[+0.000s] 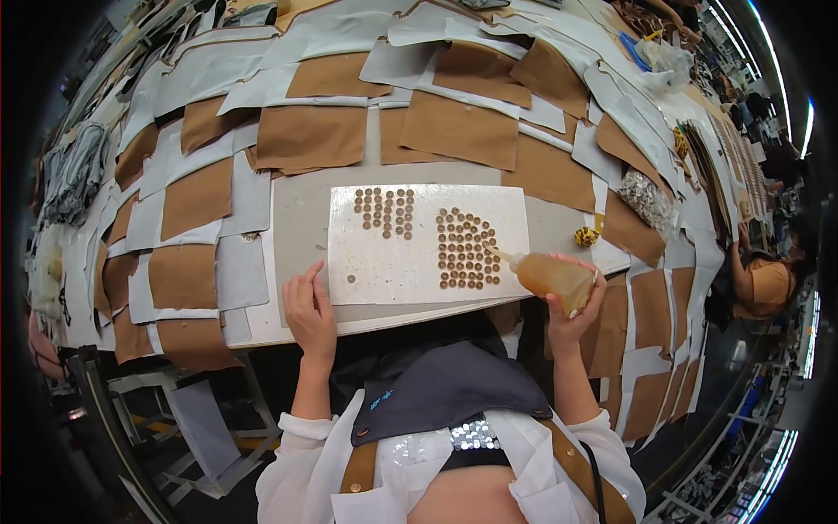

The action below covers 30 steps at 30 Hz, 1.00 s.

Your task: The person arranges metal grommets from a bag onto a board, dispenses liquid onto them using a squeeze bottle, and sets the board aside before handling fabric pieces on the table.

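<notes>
My right hand [580,310] is wrapped around a clear squeeze bottle [552,279] of amber liquid. The bottle is tilted, its nozzle pointing left at the right-hand group of small round brown pieces [467,249]. These sit in rows on a white board [393,279]. A second group of the same pieces [384,210] stands at the board's upper left, and one lone small disc [351,279] lies near the left edge. At the board's lower left rests my left hand [310,306], fingers loosely apart and nothing in them.
Brown and white flat panels [310,135] overlap around the board. A clear bag of small pieces [648,199] and a yellow-black patterned object [586,236] lie to the right. Folded grey fabric [74,179] is piled far left. Another person [761,284] is at the right.
</notes>
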Each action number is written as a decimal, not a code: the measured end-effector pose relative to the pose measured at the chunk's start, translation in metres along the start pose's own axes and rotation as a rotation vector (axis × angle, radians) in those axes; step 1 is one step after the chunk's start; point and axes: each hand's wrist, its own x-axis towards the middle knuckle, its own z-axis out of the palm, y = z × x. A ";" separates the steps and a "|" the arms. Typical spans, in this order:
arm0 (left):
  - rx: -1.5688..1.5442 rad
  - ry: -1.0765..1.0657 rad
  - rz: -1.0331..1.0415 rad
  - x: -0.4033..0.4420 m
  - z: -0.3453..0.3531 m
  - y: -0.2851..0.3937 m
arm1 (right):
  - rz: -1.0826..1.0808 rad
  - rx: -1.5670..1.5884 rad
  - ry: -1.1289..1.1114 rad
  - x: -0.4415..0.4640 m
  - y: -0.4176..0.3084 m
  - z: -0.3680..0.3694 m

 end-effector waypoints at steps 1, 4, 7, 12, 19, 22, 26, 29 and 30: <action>0.005 0.002 0.005 0.000 0.000 0.000 | 0.001 0.007 -0.004 0.000 -0.001 0.002; 0.009 0.005 0.013 0.000 0.000 0.000 | -0.027 -0.013 0.000 0.001 0.000 0.007; -0.001 0.006 -0.002 0.000 -0.001 0.000 | -0.055 -0.036 0.003 0.003 -0.001 0.007; 0.001 0.003 -0.001 0.000 0.000 0.001 | -0.038 -0.041 0.002 -0.002 0.002 0.000; 0.010 0.000 0.012 0.000 0.001 0.007 | 0.007 0.068 0.022 0.003 -0.002 0.002; 0.019 -0.008 0.005 -0.001 0.001 0.006 | 0.041 0.108 0.022 0.005 -0.003 0.000; 0.022 -0.005 0.006 -0.001 0.002 0.006 | 0.058 0.097 0.006 0.003 -0.002 0.002; 0.019 -0.002 0.011 -0.001 0.002 0.006 | 0.096 0.072 0.006 0.003 -0.006 0.001; 0.016 -0.002 0.013 -0.001 0.002 0.006 | 0.214 0.207 0.039 0.002 -0.005 0.000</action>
